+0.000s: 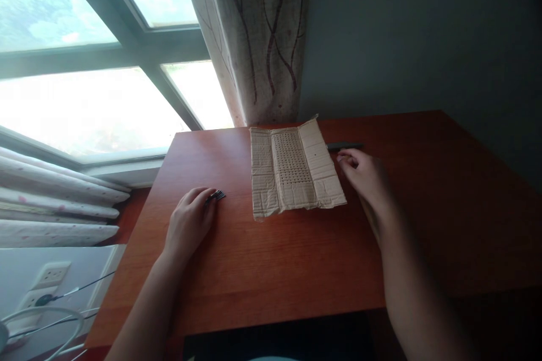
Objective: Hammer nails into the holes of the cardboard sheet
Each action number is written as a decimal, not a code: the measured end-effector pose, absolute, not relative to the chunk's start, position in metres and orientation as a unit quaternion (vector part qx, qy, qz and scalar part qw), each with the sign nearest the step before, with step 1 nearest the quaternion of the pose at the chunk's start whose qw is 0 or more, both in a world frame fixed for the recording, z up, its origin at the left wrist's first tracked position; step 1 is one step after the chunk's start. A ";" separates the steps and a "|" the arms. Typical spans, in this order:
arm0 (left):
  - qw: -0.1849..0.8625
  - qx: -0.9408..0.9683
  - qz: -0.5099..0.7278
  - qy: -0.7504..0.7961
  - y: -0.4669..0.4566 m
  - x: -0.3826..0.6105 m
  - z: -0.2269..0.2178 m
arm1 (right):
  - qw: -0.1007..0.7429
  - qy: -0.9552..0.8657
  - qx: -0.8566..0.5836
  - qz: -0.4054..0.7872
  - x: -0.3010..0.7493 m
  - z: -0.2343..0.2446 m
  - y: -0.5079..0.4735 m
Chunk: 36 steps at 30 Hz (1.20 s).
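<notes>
Where the head camera looks down, a reddish-brown wooden table (pixel 275 271) fills the middle of the room's corner, its far edge against a grey wall (pixel 423 28) and a patterned curtain (pixel 262 39). A large window (pixel 84 96) lets in bright daylight on the left. A creased cardboard sheet (pixel 294 172), punched with rows of small holes down its middle strip, lies flat near the table's far edge. The left hand (pixel 190 220) rests on the wood to the left of the sheet, fingers curled around a bunch of thin dark pieces (pixel 217 196). The right hand (pixel 364 175) lies loose and empty, palm down, just right of the sheet, with its fingertips near a dark bar (pixel 344 146). Below the table on the left are a wall socket (pixel 51 276) and cables (pixel 55 321).
</notes>
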<state>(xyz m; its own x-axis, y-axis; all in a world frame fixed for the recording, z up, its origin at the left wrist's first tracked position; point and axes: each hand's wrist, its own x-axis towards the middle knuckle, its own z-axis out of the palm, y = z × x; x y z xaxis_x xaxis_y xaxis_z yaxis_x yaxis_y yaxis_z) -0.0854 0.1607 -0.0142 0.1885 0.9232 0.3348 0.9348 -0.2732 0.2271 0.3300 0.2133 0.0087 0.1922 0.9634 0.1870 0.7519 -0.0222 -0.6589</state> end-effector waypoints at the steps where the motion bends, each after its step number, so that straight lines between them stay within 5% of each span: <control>1: 0.025 -0.775 -0.199 -0.599 0.159 -0.085 -0.014 | 0.331 -0.616 -0.697 0.159 0.330 0.008 0.213; 12: 0.094 -0.802 -0.082 -0.585 0.142 -0.078 -0.015 | 0.328 -0.616 -0.699 0.154 0.329 0.011 0.213; 36: 0.085 -0.784 -0.148 -0.597 0.154 -0.082 -0.016 | 0.327 -0.617 -0.699 0.153 0.329 0.009 0.214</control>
<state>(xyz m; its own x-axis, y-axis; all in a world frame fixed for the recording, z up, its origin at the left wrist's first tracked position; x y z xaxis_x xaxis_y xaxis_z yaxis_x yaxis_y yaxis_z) -0.0825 0.1545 -0.0157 0.2422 0.9111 0.3337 0.9613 -0.2719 0.0447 0.3294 0.2136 0.0092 0.1910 0.9631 0.1899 0.7631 -0.0240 -0.6459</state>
